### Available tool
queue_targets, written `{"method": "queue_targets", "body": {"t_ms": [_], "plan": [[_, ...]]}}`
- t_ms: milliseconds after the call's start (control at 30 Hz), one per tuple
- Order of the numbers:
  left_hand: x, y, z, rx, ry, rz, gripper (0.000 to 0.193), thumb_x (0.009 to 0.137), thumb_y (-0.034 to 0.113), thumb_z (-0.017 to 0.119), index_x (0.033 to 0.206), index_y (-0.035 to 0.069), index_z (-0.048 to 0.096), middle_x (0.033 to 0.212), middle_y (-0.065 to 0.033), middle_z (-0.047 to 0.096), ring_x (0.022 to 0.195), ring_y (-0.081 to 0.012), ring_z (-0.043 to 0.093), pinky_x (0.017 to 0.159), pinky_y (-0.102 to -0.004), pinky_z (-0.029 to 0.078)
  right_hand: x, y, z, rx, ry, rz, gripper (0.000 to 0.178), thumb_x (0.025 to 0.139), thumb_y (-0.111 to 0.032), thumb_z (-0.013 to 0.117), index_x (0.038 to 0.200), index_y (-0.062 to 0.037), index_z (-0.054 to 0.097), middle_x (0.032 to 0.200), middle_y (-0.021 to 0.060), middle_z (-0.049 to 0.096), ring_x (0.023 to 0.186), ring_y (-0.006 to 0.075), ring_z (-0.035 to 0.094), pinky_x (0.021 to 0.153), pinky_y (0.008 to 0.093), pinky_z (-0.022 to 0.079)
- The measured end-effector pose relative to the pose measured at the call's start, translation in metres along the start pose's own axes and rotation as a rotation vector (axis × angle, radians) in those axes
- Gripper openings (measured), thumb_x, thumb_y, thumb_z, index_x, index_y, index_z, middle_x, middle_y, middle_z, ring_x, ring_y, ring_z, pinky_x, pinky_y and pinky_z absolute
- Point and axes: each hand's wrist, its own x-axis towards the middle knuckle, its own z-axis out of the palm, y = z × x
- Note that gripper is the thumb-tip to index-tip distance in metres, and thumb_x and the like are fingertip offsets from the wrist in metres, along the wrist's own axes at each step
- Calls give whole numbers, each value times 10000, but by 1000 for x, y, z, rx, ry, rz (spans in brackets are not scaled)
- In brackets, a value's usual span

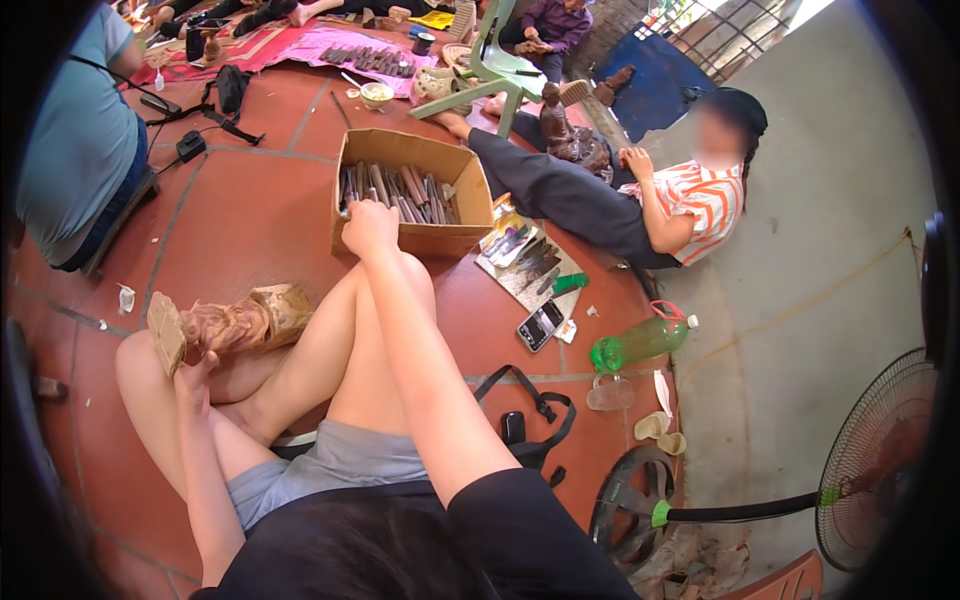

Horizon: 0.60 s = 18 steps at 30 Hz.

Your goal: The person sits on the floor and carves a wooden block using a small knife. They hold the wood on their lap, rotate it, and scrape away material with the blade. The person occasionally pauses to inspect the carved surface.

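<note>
My left hand (197, 372) grips a carved wooden figure (235, 322) near its flat, pale base. The figure lies sideways across my crossed legs, its carved folds turned up. With the arm stretched forward, my right hand (371, 229) is at the near left side of an open cardboard box (440, 238). Its fingers are curled at the box's rim, and what they hold, if anything, is hidden. Inside the box lie many carving chisels (395, 190) with dark shafts, packed side by side.
Right of the box, a board (520, 285) carries stones and blades beside a phone (541, 325). A green bottle (645, 342), a clear cup (609, 392) and a fan (875, 470) stand farther right. A person in stripes (690, 210) sits by the wall with a dark statue (572, 135).
</note>
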Motion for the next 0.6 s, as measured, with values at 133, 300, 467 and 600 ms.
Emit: {"method": "queue_targets", "body": {"t_ms": [133, 300, 467, 600], "plan": [[7, -18, -21, 6, -26, -19, 796, 731, 127, 849, 1405, 71, 429, 1360, -44, 515, 1279, -211, 477, 1112, -369, 340, 1, 0, 5, -86, 18, -48, 99, 733, -132, 614, 753, -123, 711, 811, 111, 693, 799, 280, 677, 785, 444, 404], [6, -12, -7, -8, -23, 44, 840, 705, 158, 872, 1409, 80, 421, 1340, -35, 524, 1264, -208, 485, 1093, -364, 354, 3, 3, 8, -48, 76, -65, 94, 722, -182, 729, 658, -122, 693, 711, 103, 681, 744, 271, 669, 807, 439, 369], [6, -2, 1, -2, -48, 44, 801, 729, 155, 856, 1402, 83, 428, 1347, -34, 521, 1276, -207, 478, 1104, -370, 344, 2, 6, 2, 51, 108, -27, 169, 711, -279, 774, 646, -135, 713, 669, 91, 676, 731, 254, 660, 841, 434, 345], [4, -2, 1, 14, -9, 56, 910, 668, 216, 902, 1421, 84, 407, 1352, -29, 500, 1266, -199, 471, 1073, -354, 360, 1, 7, -1, 118, 120, 46, 162, 701, -289, 783, 695, -132, 741, 692, 96, 685, 748, 255, 661, 847, 443, 341]]}}
